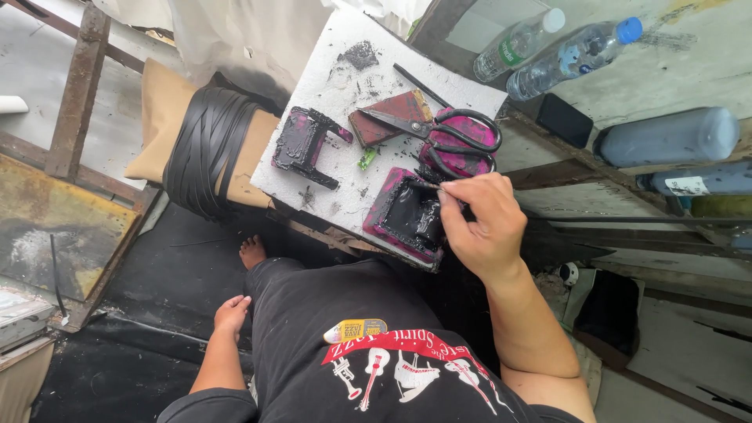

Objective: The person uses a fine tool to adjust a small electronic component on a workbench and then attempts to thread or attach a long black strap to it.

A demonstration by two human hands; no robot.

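1. The right hand (484, 223) is pinched shut on a thin stick (429, 186), thumb against fingertips; the stick's free tip points left, over the ink tray (406, 215).
2. The ink tray lies directly left of the right hand, touching its fingers, at the near edge of the white board (329, 94). The tray is shallow and square, with a pink rim and a glossy black, wet-looking inside.
3. The left hand (232, 313) rests low beside the thigh, fingers loosely curled and holding nothing, well apart from the board. The right hand is far nearer the tray.
4. Black-handled scissors (439, 133) lie just beyond the right hand, long axis running left to right, blades pointing left across a dark red block (384, 117).
5. A pink, ink-crusted frame (301, 145) stands further left on the board, whose surface is rough, foam-like and speckled black.
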